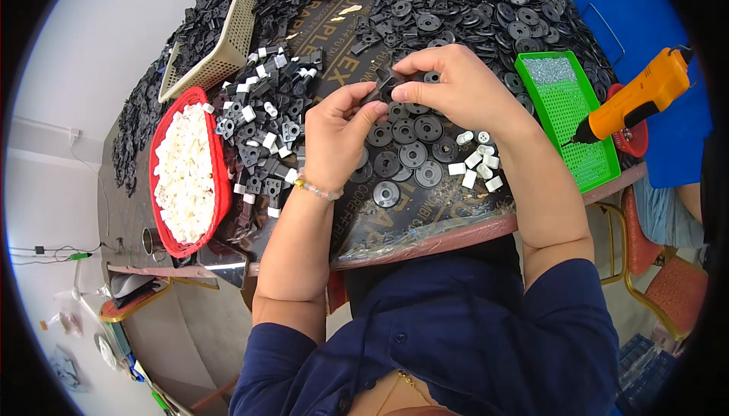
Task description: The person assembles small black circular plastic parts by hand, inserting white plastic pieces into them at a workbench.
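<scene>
With left hand (334,131) and right hand (459,86), pinching a small black part (389,82) over black discs (412,155)

Held in front of the chest with both sets of fingertips, apparently for fine control and a close view. Positioned above the discs, perhaps to stay clear of the clutter on the table (456,205). Surrounded by stock, presumably for short reaches: to the left, by black pieces with white caps (266,139) and a red basket (226,181) of white bits (182,173); to the right, by loose white pieces (486,164) and a green tray (560,116) of small metal pieces (553,71). Angled with its tip over that tray, likely for ready access, an orange power driver (642,89).

Closed to a narrow pinch at left, with thumb and forefinger on the part's left side. Closed just as narrowly at right, with thumb and forefinger on its other side, wrist arched. Partly covered by fingers, so impossible to tell whether one piece or two fitted together.
</scene>
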{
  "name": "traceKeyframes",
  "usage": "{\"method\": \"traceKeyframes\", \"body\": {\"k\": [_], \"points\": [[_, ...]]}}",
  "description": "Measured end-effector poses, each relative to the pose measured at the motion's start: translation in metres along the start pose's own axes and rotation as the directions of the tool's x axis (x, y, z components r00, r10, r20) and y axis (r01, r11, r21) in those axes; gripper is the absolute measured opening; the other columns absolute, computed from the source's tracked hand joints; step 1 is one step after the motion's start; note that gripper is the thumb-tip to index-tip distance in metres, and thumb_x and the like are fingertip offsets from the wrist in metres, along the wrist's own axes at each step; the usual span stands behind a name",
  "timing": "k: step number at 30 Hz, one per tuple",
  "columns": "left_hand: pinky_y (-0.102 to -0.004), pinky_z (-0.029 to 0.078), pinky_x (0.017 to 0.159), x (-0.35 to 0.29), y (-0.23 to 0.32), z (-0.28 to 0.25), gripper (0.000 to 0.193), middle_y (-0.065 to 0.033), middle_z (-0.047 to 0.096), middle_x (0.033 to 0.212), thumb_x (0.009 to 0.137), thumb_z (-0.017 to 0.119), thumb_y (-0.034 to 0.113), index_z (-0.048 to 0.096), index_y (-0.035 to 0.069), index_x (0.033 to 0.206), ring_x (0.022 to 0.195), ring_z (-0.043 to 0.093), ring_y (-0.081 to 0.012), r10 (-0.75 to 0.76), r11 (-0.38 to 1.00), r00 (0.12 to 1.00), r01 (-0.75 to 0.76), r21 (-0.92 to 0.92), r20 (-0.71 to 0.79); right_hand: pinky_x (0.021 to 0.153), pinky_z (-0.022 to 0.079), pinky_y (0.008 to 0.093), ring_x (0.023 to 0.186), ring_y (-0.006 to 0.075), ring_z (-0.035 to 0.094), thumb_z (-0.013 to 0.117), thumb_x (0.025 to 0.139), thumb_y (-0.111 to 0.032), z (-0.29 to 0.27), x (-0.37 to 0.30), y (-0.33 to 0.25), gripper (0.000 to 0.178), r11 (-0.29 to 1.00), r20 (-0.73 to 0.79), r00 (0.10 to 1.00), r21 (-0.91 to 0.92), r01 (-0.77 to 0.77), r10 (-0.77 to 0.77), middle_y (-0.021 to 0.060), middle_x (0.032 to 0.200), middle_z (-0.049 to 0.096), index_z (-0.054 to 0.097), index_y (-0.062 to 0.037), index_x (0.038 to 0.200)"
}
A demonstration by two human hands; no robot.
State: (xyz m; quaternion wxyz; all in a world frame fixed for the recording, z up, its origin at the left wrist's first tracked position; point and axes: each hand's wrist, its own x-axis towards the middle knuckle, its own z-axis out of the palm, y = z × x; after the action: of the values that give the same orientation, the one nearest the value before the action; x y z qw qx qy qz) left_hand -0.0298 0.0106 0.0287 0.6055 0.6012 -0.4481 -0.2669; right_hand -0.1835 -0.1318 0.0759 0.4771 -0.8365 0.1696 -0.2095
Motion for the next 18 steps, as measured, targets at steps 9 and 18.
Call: {"method": "traceKeyframes", "body": {"k": [9, 18], "points": [[-0.0233, 0.052, 0.071, 0.016, -0.016, -0.014, 0.02, -0.0074, 0.072, 0.1, 0.089, 0.068, -0.001, 0.065, 0.001, 0.109, 0.086, 0.07, -0.0153, -0.2, 0.884, 0.98, 0.18, -0.432, 0.0, 0.076, 0.053, 0.0442, 0.089, 0.0353, 0.068, 0.084, 0.06, -0.012, -0.02, -0.014, 0.003, 0.04, 0.706, 0.236, 0.922, -0.707, -0.053, 0.305, 0.018, 0.092, 0.07, 0.066, -0.0009, 0.094], [-0.031, 0.053, 0.078, 0.021, -0.019, -0.028, 0.032, -0.0083, 0.068, 0.104, 0.089, 0.065, -0.001, 0.053, 0.009, 0.117, 0.092, 0.066, -0.0204, -0.257, 0.624, 0.96, 0.252, -0.74, 0.11, 0.073, 0.056, 0.0388, 0.081, 0.0311, 0.07, 0.07, 0.073, -0.004, 0.0, -0.003, 0.029, 0.022, 0.734, 0.253, 0.956, -0.676, 0.065, 0.149, 0.0141, 0.082, 0.07, 0.07, -0.0023, 0.094]]}}
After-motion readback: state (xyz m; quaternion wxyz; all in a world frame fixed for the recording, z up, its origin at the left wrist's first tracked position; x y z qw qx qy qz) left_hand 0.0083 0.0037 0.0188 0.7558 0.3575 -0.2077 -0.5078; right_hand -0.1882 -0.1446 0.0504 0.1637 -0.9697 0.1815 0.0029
